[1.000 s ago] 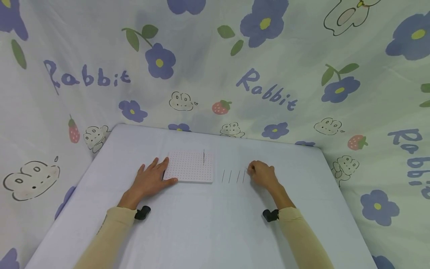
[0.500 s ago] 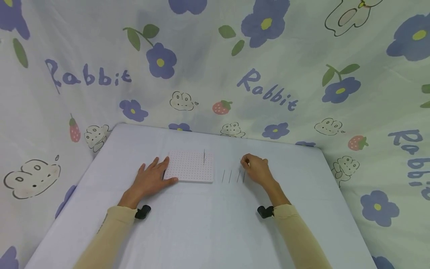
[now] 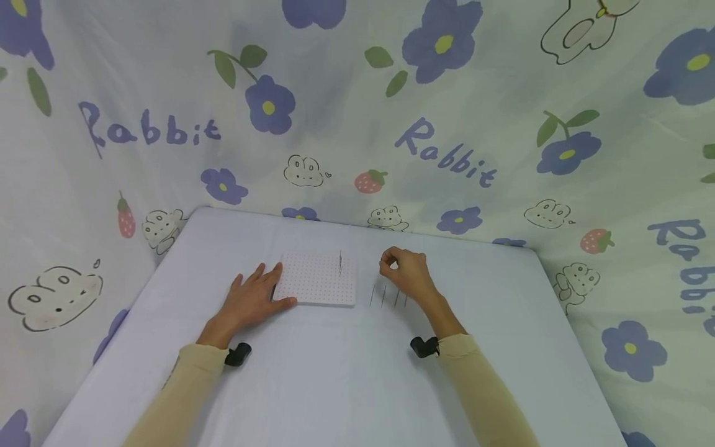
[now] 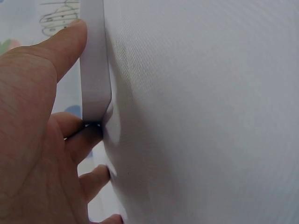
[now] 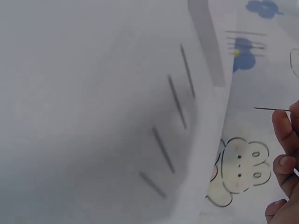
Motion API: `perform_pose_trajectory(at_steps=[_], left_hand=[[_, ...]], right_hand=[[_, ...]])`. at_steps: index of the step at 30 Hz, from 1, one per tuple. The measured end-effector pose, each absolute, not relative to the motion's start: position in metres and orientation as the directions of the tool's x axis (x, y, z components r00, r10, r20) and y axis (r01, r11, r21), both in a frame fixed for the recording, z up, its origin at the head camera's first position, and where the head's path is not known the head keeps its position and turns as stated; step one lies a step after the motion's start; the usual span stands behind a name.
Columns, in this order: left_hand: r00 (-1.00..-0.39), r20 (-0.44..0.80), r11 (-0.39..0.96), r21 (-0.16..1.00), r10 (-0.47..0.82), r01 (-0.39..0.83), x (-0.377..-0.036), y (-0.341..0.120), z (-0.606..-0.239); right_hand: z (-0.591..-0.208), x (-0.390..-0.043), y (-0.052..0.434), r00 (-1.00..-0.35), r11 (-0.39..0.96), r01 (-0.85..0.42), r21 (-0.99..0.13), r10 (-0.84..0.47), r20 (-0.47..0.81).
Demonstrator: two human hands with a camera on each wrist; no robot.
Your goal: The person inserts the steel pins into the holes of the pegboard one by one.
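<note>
A white perforated board (image 3: 315, 279) lies flat on the table, with thin pins (image 3: 340, 263) standing near its right edge. My left hand (image 3: 252, 297) lies flat on the table against the board's left side. In the left wrist view its thumb (image 4: 60, 46) presses the board's edge (image 4: 96, 70). My right hand (image 3: 391, 266) hovers just right of the board and pinches a thin pin (image 5: 270, 109) between its fingertips. Several more loose pins (image 3: 386, 297) lie in a row on the table under that hand, shown as dark strokes (image 5: 177, 101) in the right wrist view.
The table (image 3: 357, 385) is covered with a pale lilac cloth and has rounded far corners. A floral "Rabbit" curtain (image 3: 436, 149) hangs behind it and at both sides. Black wrist-camera mounts (image 3: 237, 354) sit at both cuffs.
My right hand has risen from the right end of the pin row and moved left toward the board, pinching a pin. The left hand and the board have stayed put.
</note>
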State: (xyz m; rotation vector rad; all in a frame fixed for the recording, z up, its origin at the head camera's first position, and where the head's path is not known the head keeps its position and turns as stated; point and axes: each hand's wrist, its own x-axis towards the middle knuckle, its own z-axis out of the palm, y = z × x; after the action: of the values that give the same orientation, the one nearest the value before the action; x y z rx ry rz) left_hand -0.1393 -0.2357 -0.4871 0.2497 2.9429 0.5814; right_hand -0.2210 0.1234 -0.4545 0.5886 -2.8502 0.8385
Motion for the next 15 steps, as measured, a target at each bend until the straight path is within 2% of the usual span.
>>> perform_pose_trajectory(at_steps=[9,15], left_hand=[[-0.978,-0.098,0.914,0.383,0.186,0.136,-0.140,-0.236,-0.490],[-0.978,-0.084,0.916,0.374,0.188,0.144,-0.140,-0.236,-0.491]], right_hand=[[-0.444,-0.220,0.091,-0.893,0.740,-0.449,-0.501,-0.384,0.233],[-0.443,-0.218,0.076,-0.887,0.722,-0.457,-0.520,-0.415,0.203]])
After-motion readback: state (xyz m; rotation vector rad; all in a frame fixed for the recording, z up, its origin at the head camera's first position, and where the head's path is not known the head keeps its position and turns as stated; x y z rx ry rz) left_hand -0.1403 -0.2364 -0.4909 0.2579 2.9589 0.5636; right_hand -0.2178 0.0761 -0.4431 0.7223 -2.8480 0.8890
